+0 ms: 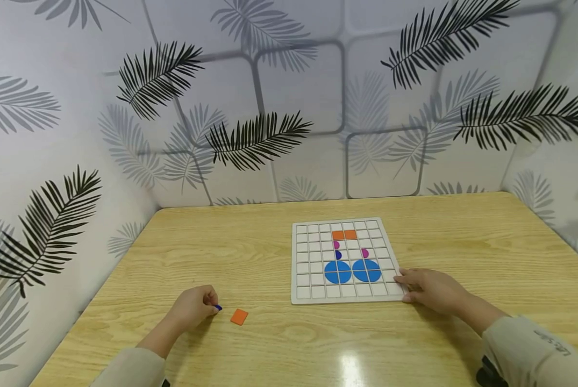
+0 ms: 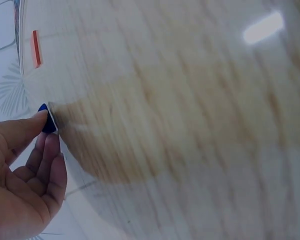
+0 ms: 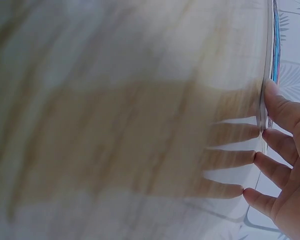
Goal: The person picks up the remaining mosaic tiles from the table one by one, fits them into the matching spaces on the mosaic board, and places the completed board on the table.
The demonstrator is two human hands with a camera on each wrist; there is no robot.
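Observation:
My left hand point(image 1: 192, 309) is at the left of the table and pinches a small dark blue piece point(image 2: 48, 120) between thumb and fingers. Just right of that hand lies an orange square point(image 1: 239, 316), flat on the wood. A white gridded board point(image 1: 313, 293) lies to the right of centre. Pieces on it form a pattern: two orange squares point(image 1: 344, 235), small magenta half-rounds point(image 1: 365, 253), a dark blue half-round point(image 1: 338, 255) and two large blue circles point(image 1: 338, 272). My right hand point(image 1: 434, 290) touches the board's lower right edge with extended, spread fingers.
The wooden table point(image 1: 221, 242) reaches back to a wall point(image 1: 298, 97) printed with dark and grey leaves. A light glare point(image 1: 350, 368) shows on the tabletop near the front.

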